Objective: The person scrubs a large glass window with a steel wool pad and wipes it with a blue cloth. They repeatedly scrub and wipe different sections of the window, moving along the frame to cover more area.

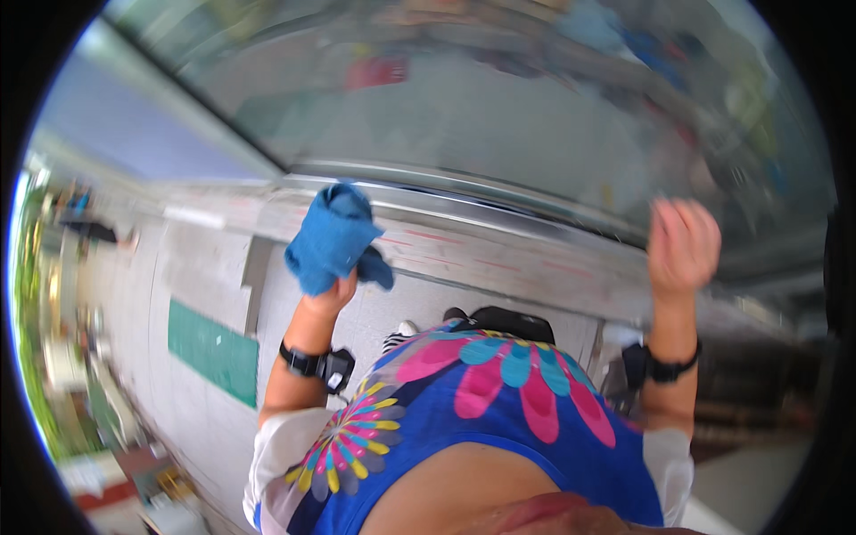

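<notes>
A blue cloth (338, 231) is bunched in my left hand (331, 294), and it covers most of the fingers. That hand is in front of the metal frame (428, 194) along the lower edge of a large glass pane (508, 120). On the other side, my right hand (685, 244) is raised near the pane's lower right part. Its fingers are together and curled, but motion blurs them and the palm is hidden. I cannot tell whether it touches the glass.
A ledge with reddish marks (461, 254) runs below the frame. A green mat (214, 351) lies on the pale floor (207, 428) at left. Blurred furniture and objects (100, 428) stand farther left. Dark shelving (749, 401) is at right. Blurred shapes show in the glass.
</notes>
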The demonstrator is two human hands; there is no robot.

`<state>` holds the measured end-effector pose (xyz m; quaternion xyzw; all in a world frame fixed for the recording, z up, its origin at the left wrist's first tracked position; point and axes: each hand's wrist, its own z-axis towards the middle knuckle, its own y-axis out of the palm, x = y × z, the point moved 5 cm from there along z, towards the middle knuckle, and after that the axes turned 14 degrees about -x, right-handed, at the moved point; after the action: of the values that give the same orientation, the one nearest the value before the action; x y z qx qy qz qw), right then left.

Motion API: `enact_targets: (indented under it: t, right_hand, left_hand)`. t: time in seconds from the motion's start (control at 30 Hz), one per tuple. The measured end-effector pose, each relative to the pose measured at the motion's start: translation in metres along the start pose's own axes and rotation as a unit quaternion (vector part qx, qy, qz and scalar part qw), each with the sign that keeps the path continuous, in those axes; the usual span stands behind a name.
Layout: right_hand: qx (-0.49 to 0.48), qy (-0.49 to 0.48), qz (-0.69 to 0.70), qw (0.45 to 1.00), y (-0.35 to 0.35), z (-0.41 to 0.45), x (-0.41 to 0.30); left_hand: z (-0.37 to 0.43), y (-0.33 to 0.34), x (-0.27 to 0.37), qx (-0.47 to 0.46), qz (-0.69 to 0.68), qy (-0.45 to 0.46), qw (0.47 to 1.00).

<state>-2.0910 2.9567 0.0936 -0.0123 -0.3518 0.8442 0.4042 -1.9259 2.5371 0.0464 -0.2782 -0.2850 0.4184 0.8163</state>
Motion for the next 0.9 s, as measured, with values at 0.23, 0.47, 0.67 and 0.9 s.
enact_targets:
  t: [0.23,0.47,0.67,0.9]
  right_hand:
    - [0.032,0.163,0.108,0.980,-0.030,-0.049,0.014]
    - [-0.017,0.153,0.099,0.983,-0.033,-0.053,0.012]
    - [-0.012,0.138,0.065,0.988,-0.043,-0.040,0.013]
    - [0.002,0.156,0.065,0.986,-0.044,-0.029,0.019]
  left_hand:
    - [-0.006,-0.071,-0.138,0.310,-0.077,-0.079,0.944]
    - [0.084,0.008,-0.103,0.095,0.195,-0.002,0.976]
    - [0.164,-0.109,-0.120,0.053,0.314,-0.029,0.947]
    - [0.193,-0.080,-0.047,-0.150,0.168,0.280,0.933]
